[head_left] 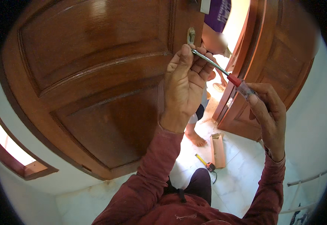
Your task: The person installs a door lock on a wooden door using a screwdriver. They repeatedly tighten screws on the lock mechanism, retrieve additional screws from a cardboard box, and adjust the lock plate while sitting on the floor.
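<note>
My right hand (270, 110) is wrapped round the red and clear handle of a screwdriver (216, 66), its shaft slanting up to the left. The metal tip ends at the fingers of my left hand (184, 84). That hand is raised palm toward me, thumb and forefinger pinched together at the tip; anything between them is too small to make out. Just above the pinch, a brass-coloured keyhole fitting (191, 36) sits on the edge stile of the brown panelled wooden door (107, 90).
Another person in a purple shirt (218, 15) stands in the bright doorway behind the door edge, a bare foot (196, 138) on the tiles. On the floor lie an open cardboard box (218, 152) and a tape measure (210, 166). A second door leaf (268, 71) stands right.
</note>
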`<move>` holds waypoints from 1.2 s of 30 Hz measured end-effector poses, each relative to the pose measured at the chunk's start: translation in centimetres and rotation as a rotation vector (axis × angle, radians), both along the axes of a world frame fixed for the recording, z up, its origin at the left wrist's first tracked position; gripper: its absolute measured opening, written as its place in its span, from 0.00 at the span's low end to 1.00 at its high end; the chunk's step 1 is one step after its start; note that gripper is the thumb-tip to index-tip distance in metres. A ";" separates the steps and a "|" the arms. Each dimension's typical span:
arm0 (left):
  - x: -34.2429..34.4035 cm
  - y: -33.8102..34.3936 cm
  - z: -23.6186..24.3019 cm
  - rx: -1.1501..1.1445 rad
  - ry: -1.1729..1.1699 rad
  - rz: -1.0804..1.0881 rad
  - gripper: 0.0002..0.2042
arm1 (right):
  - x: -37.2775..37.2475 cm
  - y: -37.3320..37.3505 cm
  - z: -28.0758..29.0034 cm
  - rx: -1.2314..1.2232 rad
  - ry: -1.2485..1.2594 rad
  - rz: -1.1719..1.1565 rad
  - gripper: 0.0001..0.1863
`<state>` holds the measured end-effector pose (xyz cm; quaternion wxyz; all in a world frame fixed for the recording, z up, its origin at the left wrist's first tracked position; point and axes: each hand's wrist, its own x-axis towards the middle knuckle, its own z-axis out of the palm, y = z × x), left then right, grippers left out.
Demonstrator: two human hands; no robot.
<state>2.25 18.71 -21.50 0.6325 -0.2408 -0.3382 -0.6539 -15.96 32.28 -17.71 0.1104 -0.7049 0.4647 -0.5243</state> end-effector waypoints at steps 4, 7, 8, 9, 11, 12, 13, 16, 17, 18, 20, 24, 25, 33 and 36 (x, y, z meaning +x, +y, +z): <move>0.0 -1.7 1.8 0.054 0.023 0.025 0.09 | 1.9 -1.2 1.1 -0.488 0.453 -0.263 0.18; -1.0 -2.8 3.4 0.042 0.084 -0.031 0.09 | 2.6 -1.2 2.9 -0.753 0.772 -0.476 0.17; -1.2 -3.0 3.8 0.049 0.104 -0.053 0.09 | 2.7 -1.2 3.6 -0.791 0.815 -0.489 0.16; -1.5 -3.5 4.2 0.024 0.129 -0.081 0.10 | 2.7 -1.4 4.2 -0.828 0.857 -0.501 0.16; -1.8 -4.9 5.1 -0.019 0.149 -0.106 0.10 | 2.3 -3.0 5.4 -0.804 0.785 -0.441 0.15; -1.9 -5.4 5.8 -0.007 0.188 -0.147 0.09 | 2.5 -3.6 6.1 -0.790 0.759 -0.411 0.15; -2.1 -5.7 6.6 0.016 0.187 -0.166 0.09 | 3.1 -3.9 6.7 -0.785 0.781 -0.443 0.14; -4.0 -7.3 8.6 0.066 0.247 -0.224 0.08 | 4.2 -4.0 8.7 -0.771 0.880 -0.528 0.12; -3.9 -7.3 9.0 0.071 0.254 -0.238 0.08 | 4.3 -4.1 9.1 -0.774 0.896 -0.535 0.12; -3.8 -7.2 9.6 0.077 0.262 -0.251 0.08 | 4.7 -4.2 9.7 -0.792 0.932 -0.540 0.12; -3.8 -7.5 10.1 0.070 0.289 -0.278 0.08 | 5.4 -3.9 10.5 -0.841 1.016 -0.546 0.11; -3.8 -8.2 10.8 0.108 0.313 -0.313 0.10 | 6.1 -4.7 11.8 -0.914 1.134 -0.520 0.11; -3.6 -8.3 10.7 0.114 0.313 -0.322 0.11 | 6.5 -4.8 12.1 -0.936 1.155 -0.508 0.11; -1.2 -10.7 11.1 0.235 0.011 -0.326 0.10 | 9.9 -4.5 12.9 -0.826 1.345 -0.698 0.11; -1.6 -11.5 10.9 0.261 -0.072 -0.309 0.08 | 9.2 -5.8 12.3 -0.891 1.428 -0.787 0.11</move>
